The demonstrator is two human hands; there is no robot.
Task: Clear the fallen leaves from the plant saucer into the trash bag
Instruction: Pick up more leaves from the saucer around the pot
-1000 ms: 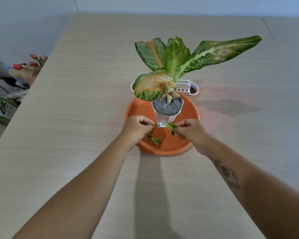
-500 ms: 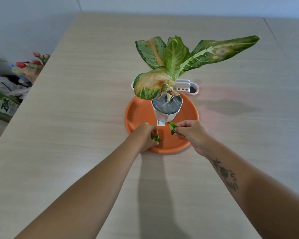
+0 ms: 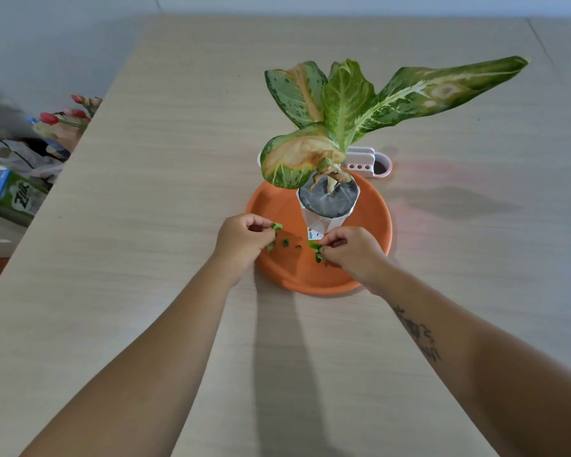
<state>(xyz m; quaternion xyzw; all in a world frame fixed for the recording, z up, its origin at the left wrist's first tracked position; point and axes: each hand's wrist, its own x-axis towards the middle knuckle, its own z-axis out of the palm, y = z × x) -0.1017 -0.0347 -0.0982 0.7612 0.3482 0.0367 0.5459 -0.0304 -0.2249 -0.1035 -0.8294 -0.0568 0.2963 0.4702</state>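
An orange round saucer (image 3: 370,206) sits mid-table with a small white pot (image 3: 327,219) and a large-leaved green plant (image 3: 346,103) in it. My left hand (image 3: 241,242) hovers over the saucer's left edge, its fingers pinched on small green leaf pieces (image 3: 276,226). My right hand (image 3: 353,252) is over the saucer's front, fingers closed on a green leaf scrap (image 3: 316,250). Two or three tiny green bits (image 3: 285,243) lie on the saucer between my hands. A trash bag cannot be made out for certain.
A white and pink holder (image 3: 373,163) stands just behind the saucer. Beyond the table's left edge are red flowers (image 3: 66,117), a crumpled plastic bag (image 3: 23,153) and a green and blue box (image 3: 10,196). The beige table (image 3: 178,159) extends all around.
My left hand has lifted from the saucer's front rim with leaf pieces and shifted left. Small bits now show on the saucer. My right hand has barely moved.
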